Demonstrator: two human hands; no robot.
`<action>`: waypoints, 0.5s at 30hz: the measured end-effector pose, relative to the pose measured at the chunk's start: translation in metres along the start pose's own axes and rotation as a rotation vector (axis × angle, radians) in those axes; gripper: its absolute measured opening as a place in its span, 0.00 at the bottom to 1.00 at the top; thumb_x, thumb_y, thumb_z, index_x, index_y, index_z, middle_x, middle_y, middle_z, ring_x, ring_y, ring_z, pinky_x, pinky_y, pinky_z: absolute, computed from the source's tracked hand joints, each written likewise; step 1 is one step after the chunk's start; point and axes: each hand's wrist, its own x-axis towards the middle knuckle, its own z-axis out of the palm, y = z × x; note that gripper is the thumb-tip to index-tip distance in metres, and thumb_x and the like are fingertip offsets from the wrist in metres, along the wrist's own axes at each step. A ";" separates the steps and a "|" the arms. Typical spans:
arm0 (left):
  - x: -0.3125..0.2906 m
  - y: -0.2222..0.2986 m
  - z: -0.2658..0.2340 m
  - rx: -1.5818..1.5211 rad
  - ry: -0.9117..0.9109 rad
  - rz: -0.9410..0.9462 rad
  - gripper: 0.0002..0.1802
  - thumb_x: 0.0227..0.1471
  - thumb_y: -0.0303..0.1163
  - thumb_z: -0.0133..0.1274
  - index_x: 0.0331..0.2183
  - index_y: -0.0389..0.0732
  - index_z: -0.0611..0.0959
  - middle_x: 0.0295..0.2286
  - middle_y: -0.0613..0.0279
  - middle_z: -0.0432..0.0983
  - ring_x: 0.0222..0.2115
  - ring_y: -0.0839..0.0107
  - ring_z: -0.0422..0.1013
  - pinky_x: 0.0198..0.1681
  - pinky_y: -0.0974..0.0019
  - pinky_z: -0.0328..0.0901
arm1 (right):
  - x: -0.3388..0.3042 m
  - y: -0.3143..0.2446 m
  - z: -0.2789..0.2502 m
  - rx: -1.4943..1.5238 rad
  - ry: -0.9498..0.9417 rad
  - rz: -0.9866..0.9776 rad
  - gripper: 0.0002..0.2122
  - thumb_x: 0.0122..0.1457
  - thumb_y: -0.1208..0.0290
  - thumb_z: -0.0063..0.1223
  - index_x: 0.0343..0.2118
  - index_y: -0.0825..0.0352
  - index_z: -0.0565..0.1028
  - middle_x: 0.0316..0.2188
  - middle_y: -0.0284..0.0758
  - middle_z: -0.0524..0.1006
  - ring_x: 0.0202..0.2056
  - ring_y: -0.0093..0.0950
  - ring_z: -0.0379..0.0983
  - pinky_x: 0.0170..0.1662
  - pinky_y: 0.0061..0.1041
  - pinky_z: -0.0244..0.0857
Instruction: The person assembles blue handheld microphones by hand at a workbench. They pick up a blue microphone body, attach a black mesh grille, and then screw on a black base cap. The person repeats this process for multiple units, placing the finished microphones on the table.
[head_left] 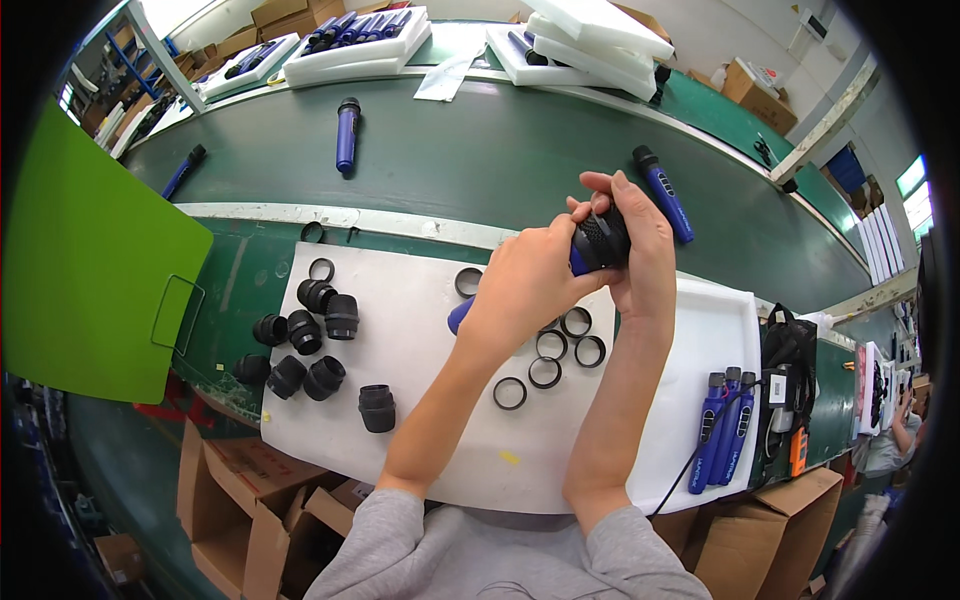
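A blue microphone with a black head [604, 240] is held above the white work sheet [470, 455]. Its blue tail end shows to the left of my wrist. My left hand [528, 280] is wrapped around the blue body. My right hand [645, 245] is closed around the black head, thumb and fingers bent over it. Below the hands, several black rings [545, 373] lie on the sheet. At the left, several black microphone head parts [342, 318] stand or lie in a cluster, with one part [377, 408] apart from them.
Beyond the sheet runs a green conveyor belt [430, 150] carrying three blue microphones [347, 135]. White foam trays [350, 65] stand behind it. More microphones [728, 425] lie in the foam tray at right, beside a black pouch [790, 350]. A green panel [90, 270] rises at left; cardboard boxes [250, 500] sit below.
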 end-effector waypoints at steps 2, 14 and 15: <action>-0.001 0.001 0.003 0.106 0.021 0.002 0.31 0.45 0.47 0.69 0.41 0.33 0.79 0.26 0.53 0.82 0.27 0.56 0.80 0.31 0.59 0.72 | 0.000 0.002 0.000 -0.030 0.049 0.046 0.16 0.66 0.61 0.52 0.33 0.72 0.80 0.35 0.40 0.79 0.33 0.23 0.77 0.40 0.25 0.74; 0.005 -0.007 -0.015 -0.441 -0.190 -0.110 0.27 0.45 0.49 0.67 0.32 0.34 0.80 0.18 0.58 0.76 0.16 0.68 0.72 0.23 0.64 0.67 | 0.002 -0.007 -0.032 0.073 -0.375 -0.150 0.33 0.56 0.63 0.63 0.60 0.77 0.65 0.51 0.55 0.75 0.57 0.42 0.71 0.59 0.40 0.67; 0.003 -0.007 -0.013 -0.456 -0.188 -0.071 0.28 0.45 0.52 0.67 0.31 0.34 0.79 0.18 0.57 0.77 0.17 0.64 0.74 0.23 0.62 0.67 | 0.003 -0.005 -0.037 0.039 -0.361 -0.139 0.32 0.56 0.64 0.64 0.59 0.77 0.65 0.50 0.54 0.75 0.55 0.41 0.73 0.58 0.38 0.67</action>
